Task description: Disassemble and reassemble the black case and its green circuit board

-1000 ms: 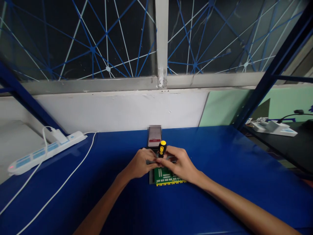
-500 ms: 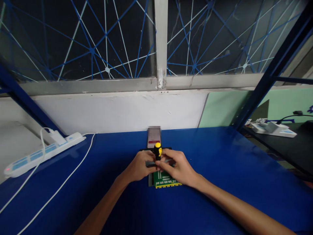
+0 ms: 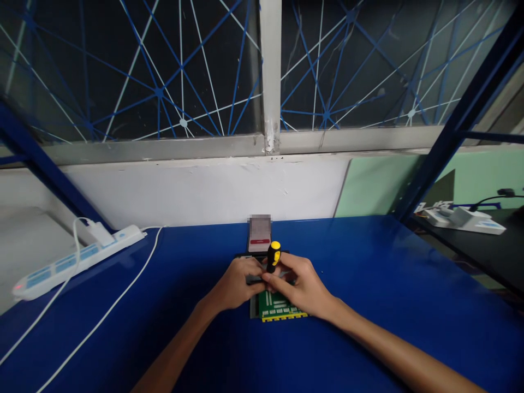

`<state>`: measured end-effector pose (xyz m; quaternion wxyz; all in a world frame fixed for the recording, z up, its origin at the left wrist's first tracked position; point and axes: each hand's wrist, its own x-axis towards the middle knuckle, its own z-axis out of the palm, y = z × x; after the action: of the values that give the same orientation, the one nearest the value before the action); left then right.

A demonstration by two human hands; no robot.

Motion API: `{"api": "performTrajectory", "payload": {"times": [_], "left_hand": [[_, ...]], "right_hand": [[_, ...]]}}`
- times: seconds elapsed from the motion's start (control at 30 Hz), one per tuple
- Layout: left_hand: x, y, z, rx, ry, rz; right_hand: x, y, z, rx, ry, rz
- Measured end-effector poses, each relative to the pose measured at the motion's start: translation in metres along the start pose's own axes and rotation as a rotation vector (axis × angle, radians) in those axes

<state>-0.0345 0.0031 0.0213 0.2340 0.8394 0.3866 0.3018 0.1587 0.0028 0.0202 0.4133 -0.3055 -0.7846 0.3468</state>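
A screwdriver [image 3: 274, 257] with a black and yellow handle stands nearly upright, its top tilted a little right. The fingers of my right hand [image 3: 305, 284] close around its lower end; the tip is hidden. My left hand [image 3: 237, 283] is closed just left of it, thumb and fingers meeting near the screwdriver, and what they grip, if anything, is hidden. Beneath both hands lies a green circuit board [image 3: 272, 305] with a yellow strip along its near edge. A dark grey flat part shows under the fingers and along the board's left side.
Behind the board a phone [image 3: 260, 233] leans upright on the blue table [image 3: 184, 338]. To the left lies a white power strip [image 3: 82, 265] with a plug and trailing white cables. Another power strip [image 3: 466, 220] sits on a dark surface at right.
The screwdriver's handle has shifted slightly right and leans more to the right. Both hands stay over the board. The whole view has moved a little.
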Motion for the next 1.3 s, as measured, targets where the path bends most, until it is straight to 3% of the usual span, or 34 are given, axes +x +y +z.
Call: {"api": "performTrajectory", "payload": {"times": [0.23,1.07,1.3], "left_hand": [[-0.0011,-0.0005,-0.0021,-0.027,-0.049,0.031],[-0.0015,0.0010,-0.0017,0.031,-0.014,-0.008],[-0.0018,0.0011,-0.0030,-0.007,-0.055,0.032]], "right_hand": [[0.0002,-0.0005,-0.0010,0.004,-0.003,0.008],[0.0003,-0.0015,-0.0018,0.002,-0.028,0.018],[0.0013,-0.0035,-0.0034,-0.013,-0.014,0.006]]}}
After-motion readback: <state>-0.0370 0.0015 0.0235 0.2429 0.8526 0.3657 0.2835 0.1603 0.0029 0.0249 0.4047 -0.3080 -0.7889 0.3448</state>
